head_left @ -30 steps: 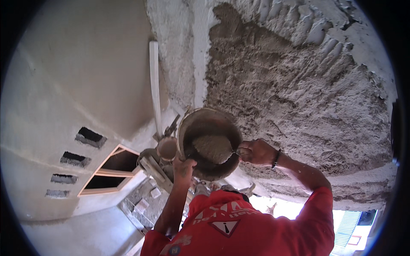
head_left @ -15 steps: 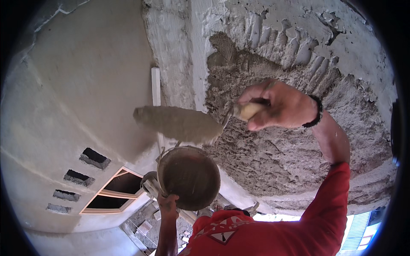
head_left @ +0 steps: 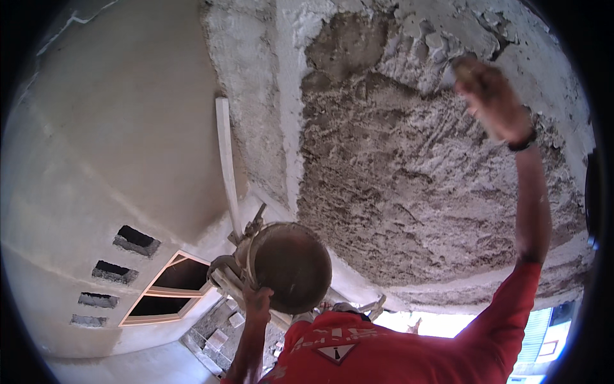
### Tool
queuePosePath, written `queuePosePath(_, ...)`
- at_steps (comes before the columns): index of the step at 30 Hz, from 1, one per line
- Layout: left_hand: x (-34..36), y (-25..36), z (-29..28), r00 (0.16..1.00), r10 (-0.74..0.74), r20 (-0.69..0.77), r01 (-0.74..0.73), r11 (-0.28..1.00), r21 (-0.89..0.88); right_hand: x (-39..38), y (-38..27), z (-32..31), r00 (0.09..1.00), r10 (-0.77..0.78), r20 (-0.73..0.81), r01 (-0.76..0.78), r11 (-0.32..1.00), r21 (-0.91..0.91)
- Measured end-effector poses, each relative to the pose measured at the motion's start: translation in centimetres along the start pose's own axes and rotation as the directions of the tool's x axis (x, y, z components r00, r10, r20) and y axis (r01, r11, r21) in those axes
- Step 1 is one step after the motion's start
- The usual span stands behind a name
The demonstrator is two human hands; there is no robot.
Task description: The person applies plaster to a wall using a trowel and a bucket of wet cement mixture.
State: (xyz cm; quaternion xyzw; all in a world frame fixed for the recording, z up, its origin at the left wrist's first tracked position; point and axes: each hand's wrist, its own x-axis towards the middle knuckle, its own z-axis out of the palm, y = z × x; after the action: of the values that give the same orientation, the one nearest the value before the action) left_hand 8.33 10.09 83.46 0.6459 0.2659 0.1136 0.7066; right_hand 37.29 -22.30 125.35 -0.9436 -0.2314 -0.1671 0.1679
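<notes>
My left hand (head_left: 258,302) grips the near left rim of a round, dark mortar bucket (head_left: 291,269), whose inside looks coated with grey residue. High on the right, my right hand (head_left: 491,99) is raised in front of the rough wall, smeared by motion. Its fingers are closed round the trowel handle (head_left: 468,69); the blade cannot be made out. Coarse grey-brown mortar (head_left: 384,185) covers much of the wall, with a smoother, darker wet patch (head_left: 352,45) near its top left corner.
A pale upright wooden strip (head_left: 226,160) stands left of the bucket, by timber pieces. The smooth left wall (head_left: 128,128) has several rectangular holes and a wooden window frame (head_left: 167,291). Blocks and rubble (head_left: 217,339) lie below; flaking old plaster (head_left: 441,48) borders the mortar.
My right hand has swung up and right from beside the bucket; the mortar-coated trowel blade is no longer visible. The smooth wet patch at the wall's top looks larger. My left hand keeps the bucket.
</notes>
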Motion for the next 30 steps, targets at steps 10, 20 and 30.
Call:
queuePosePath(10, 4.1, 0.3, 5.3, 0.785, 0.513, 0.349, -0.611, 0.735, 0.295, -18.2, 0.2, 20.9, 0.769, -0.324, 0.551, 0.571, 0.735, -0.366)
queuePosePath(20, 0.4, 5.7, 12.9, 0.914, 0.135, 0.382, -0.207, 0.966, 0.155, -25.0, 4.2, 24.8, 0.55, -0.04, 0.834, 0.085, 0.996, -0.008)
queuePosePath(30, -1.7, 2.9, 11.9, 0.978, 0.009, 0.21, 0.0, 0.999, -0.04, -23.6, 5.1, 18.7, 0.732, -0.223, 0.644, 0.075, 0.966, 0.248)
